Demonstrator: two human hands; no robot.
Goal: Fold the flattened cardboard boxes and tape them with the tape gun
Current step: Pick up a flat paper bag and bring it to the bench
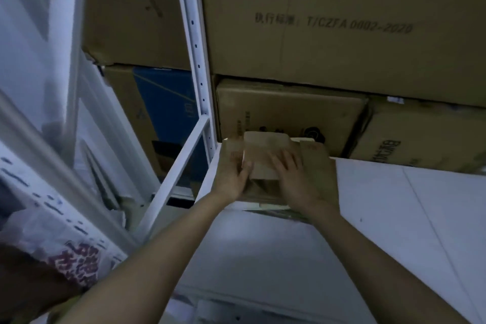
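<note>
Box [263,158] under assembly, found at the left end of a white shelf [394,205], close to the front edge and just beside the rack post [196,60].

1. Surroundings. Large cartons [342,34] fill the back of the shelf and the bay above it. They stand behind the work and close to it.

2. Support. Flat cardboard [324,166] lies on the shelf at its front left corner, its long side running from the front edge towards the cartons. The box rests on it, towards its left side.

3. Box. It is small, brown and partly raised into shape. A pale top panel faces up and a side flap stands out to the left. The view is dim and blurred, so I cannot tell whether any seam is shut.

4. Hands. Both reach forward from below and bracket the box, one on each side, about equally near.
- Left hand [230,179] grips the left side, with the thumb [247,167] laid over the top panel. Its other fingers are hidden behind the flap.
- Right hand [297,179] lies flat on top, with its fingers [285,163] straight, spread apart and pointing towards the cartons. It presses down and clasps nothing.

5. Assessment. The step appears to be folding the flaps; taping has not begun. The next move turns on the flap to the left, which lies directly under the left hand and would swing inward towards the right fingers.
</note>
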